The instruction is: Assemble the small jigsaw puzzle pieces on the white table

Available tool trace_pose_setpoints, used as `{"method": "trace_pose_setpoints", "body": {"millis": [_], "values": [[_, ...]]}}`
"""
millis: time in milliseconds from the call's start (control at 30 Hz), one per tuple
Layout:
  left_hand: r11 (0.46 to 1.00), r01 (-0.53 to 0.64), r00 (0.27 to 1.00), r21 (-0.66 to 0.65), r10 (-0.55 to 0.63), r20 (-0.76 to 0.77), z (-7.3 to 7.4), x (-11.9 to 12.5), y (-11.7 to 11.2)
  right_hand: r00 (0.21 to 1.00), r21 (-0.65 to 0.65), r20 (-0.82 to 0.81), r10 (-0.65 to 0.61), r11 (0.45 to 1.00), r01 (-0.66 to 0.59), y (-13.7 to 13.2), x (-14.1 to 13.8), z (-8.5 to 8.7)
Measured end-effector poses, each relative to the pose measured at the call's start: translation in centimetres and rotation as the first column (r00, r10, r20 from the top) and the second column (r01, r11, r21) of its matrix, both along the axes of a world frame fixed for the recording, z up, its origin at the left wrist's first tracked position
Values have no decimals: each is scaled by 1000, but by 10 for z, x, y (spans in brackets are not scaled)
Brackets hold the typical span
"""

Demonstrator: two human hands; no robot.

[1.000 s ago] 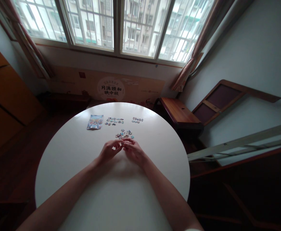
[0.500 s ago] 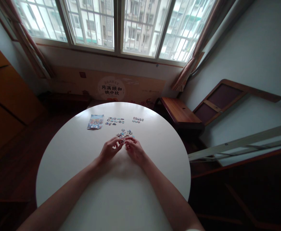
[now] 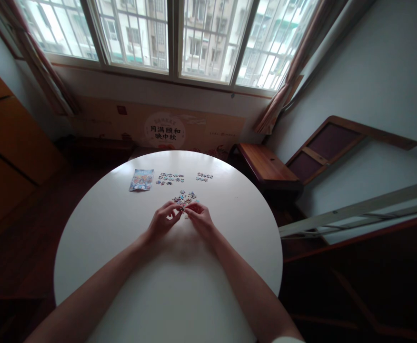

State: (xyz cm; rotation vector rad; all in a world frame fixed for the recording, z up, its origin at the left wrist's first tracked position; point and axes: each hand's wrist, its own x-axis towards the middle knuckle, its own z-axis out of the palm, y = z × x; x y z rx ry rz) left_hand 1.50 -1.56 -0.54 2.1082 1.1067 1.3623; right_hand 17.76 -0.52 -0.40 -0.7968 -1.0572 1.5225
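Observation:
My left hand (image 3: 164, 219) is closed in a pinch at the near edge of a heap of jigsaw puzzle pieces (image 3: 184, 196). A small dark puzzle piece (image 3: 182, 209) shows at its fingertips. Just to the right, my right hand (image 3: 200, 216) has thumb and forefinger pinched together at that same piece, the fingertips of both hands almost meeting. A pale loose piece (image 3: 186, 216) lies on the table between the hands. Beyond the heap, sorted puzzle pieces lie in rows (image 3: 171, 178), with a smaller group (image 3: 204, 176) to the right.
A colourful picture sheet or packet (image 3: 142, 180) lies left of the rows on the round white table (image 3: 104, 238). A wooden bench (image 3: 263, 164) stands beyond the table at right, below a barred window (image 3: 208, 43). An orange cabinet (image 3: 8, 147) is at far left.
My right hand's fingers have shifted slightly, its thumb and forefinger now pinching at the piece by my left fingertips. The view has tilted very slightly. The sorted pieces stay put.

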Motion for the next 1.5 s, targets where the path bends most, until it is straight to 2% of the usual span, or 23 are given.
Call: {"method": "trace_pose_setpoints", "body": {"millis": [233,500,800,1500], "values": [[1000,-2,1000,-7,2,6,0,1,1,999,67,44,-6,998,3,1,0,-5],[1000,13,1000,-4,-13,-3,-2,1,2,998,58,55,-30,998,27,4,-1,-10],[999,-36,999,-1,36,-33,-2,0,2,996,-31,-43,-76,997,74,5,0,-8],[998,-55,998,-28,55,0,0,-1,1,995,2,-65,-78,997,78,9,1,-17]]}}
